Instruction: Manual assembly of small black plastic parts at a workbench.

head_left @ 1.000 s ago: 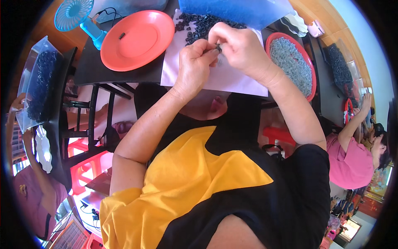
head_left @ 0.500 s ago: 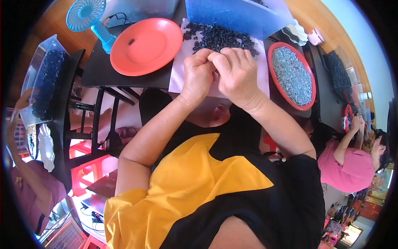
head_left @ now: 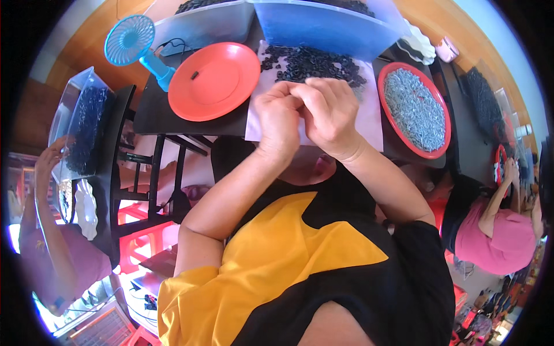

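My left hand (head_left: 279, 118) and my right hand (head_left: 329, 112) meet above the near part of a pale pink cloth (head_left: 369, 130). Both are closed, fingertips pressed together; whatever they pinch is hidden behind the fingers. Just beyond them, small black parts (head_left: 314, 64) lie heaped on the cloth. To the left, a red plate (head_left: 216, 86) carries one small dark piece (head_left: 194, 75). On the right stands a red tray (head_left: 385, 101) full of silvery screw-like metal pieces (head_left: 416, 109).
Clear bins (head_left: 329, 26) holding black parts stand at the back. A blue fan (head_left: 130, 40) is behind the plate. Two co-workers sit at side tables: one in a purple top (head_left: 63, 254) at left, another in a pink top (head_left: 496, 239) at right. A white scalloped dish (head_left: 416, 43) lies back right.
The whole view has shifted a little, so the table sits lower and further right. My hands stay pressed together over the cloth. The left co-worker's hand has moved at the bin.
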### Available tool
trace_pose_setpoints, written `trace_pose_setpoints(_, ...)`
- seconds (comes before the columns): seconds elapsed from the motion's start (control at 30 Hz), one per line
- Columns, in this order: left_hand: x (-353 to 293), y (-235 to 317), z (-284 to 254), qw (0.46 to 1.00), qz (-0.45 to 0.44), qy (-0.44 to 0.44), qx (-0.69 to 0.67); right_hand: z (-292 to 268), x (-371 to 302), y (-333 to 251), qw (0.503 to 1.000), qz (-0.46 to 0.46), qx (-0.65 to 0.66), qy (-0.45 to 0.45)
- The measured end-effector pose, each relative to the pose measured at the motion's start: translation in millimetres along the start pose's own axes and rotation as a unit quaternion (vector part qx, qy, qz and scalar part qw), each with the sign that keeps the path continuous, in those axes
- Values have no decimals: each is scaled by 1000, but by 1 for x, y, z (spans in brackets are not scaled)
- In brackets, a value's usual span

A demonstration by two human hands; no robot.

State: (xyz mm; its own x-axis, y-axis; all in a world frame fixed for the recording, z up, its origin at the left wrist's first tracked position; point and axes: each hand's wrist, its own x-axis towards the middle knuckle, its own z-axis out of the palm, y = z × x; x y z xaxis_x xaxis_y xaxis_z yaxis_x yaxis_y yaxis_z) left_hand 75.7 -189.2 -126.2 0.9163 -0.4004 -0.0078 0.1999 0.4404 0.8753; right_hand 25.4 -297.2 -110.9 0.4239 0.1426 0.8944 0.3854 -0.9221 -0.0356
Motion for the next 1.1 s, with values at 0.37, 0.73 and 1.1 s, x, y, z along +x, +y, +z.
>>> trace_pose_setpoints(0.37,48,95,-82,872,150,56,463,-64,-7,63,944,269,171,83)
trace_pose_setpoints(0.73,61,12,-2,666,437,-127,591,-75,-29,51,918,344,195,36)
trace_pose_setpoints(1.1,55,-1,24,694,363,-162,600,-76,-39,49,903,360,234,28)
